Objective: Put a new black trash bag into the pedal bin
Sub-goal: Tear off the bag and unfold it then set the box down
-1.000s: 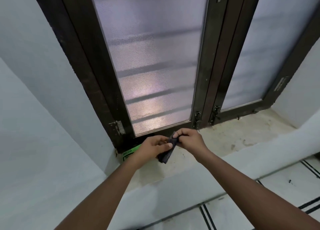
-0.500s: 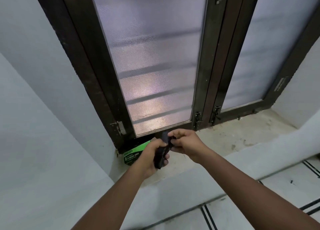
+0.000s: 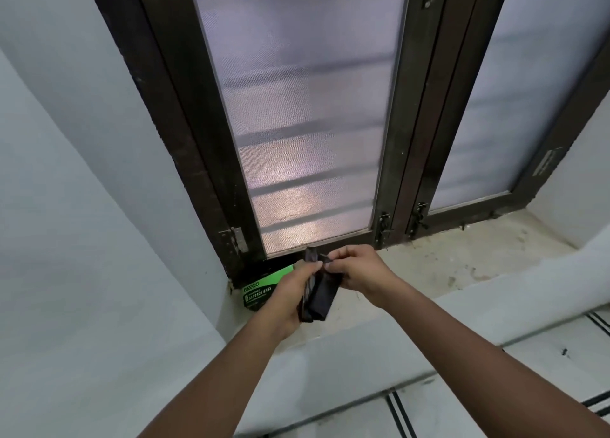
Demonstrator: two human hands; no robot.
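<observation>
Green box (image 3: 259,290) lies on the sill (image 3: 445,266) behind your left hand (image 3: 290,297); both hands' fingers pinch the bag (image 3: 320,292), now lower, your right hand (image 3: 358,271) at its top.

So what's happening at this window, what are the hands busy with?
A person stands at a window sill holding a folded black trash bag. The left hand grips the bundle while the right hand pinches its top edge, apparently starting to unfold it. A green garbage-bag box lies on the sill by the window frame. No bin is in view.
</observation>
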